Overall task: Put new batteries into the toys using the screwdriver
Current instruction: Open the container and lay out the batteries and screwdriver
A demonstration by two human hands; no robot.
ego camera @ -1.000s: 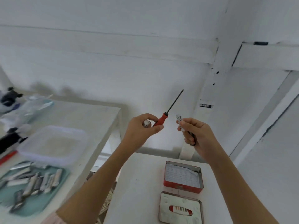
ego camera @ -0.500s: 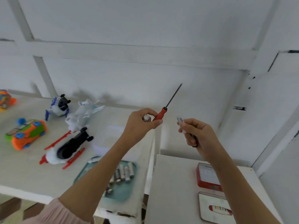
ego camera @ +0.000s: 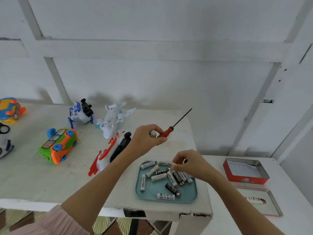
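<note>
My left hand [ego camera: 146, 140] grips a red-handled screwdriver [ego camera: 165, 133] with its dark shaft pointing up and right, and it also holds a small white battery [ego camera: 153, 133] in the same fist. My right hand [ego camera: 190, 164] hovers over the far edge of a teal tray [ego camera: 152, 192]. Its fingertips pinch the end of a white battery [ego camera: 164, 163] that lies along the tray's far rim. Several loose white and black batteries [ego camera: 171, 178] lie in the tray. A white and red toy aircraft [ego camera: 108, 156] lies just under my left forearm.
Further toys stand on the white table [ego camera: 25, 180]: a white plane [ego camera: 113, 119], a blue and white toy [ego camera: 81, 112], a green and orange bus [ego camera: 58, 145] and an orange and blue toy [ego camera: 8, 110]. On the lower table at right sit a red tin [ego camera: 245, 179] and its lid [ego camera: 271, 209].
The view swung left and down onto the toy table. My right hand dropped from beside the screwdriver to the battery tray. My left hand kept its grip on the screwdriver.
</note>
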